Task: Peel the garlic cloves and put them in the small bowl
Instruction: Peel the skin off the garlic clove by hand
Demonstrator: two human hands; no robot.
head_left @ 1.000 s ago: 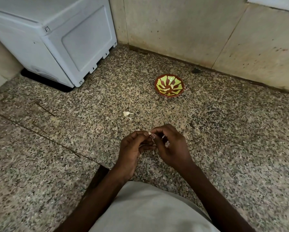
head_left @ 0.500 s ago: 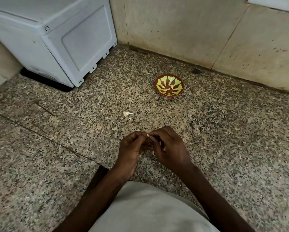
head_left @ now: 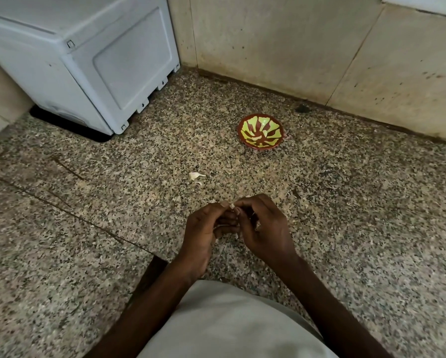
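Garlic clove (head_left: 231,205): only a small pale tip shows, pinched between the fingertips of both hands, held above the speckled granite floor (head_left: 346,215) near the bottom centre of the view. Most of the clove is hidden by the fingers.

Left hand (head_left: 203,232): fingers curled inward, thumb and forefinger meeting at the clove tip. A thin pale strip, perhaps skin, shows by its lower fingers; too small to be sure.

Right hand (head_left: 264,228): fingers curled over, tips touching the left hand's at the clove. Whitish bits show between its fingers; cannot tell what they are.

Small bowl (head_left: 261,131): red-brown with yellow-green pattern, upright on the floor, well beyond the hands, near the wall (head_left: 268,42). Contents cannot be told against the pattern.

Garlic skin scraps (head_left: 196,177): white, lying on the floor between the hands and the bowl, left of the bowl, apart from both.

White appliance (head_left: 87,60): upper left, standing on the floor beside the wall corner.

Pale garment (head_left: 229,326): bottom centre, between the forearms.
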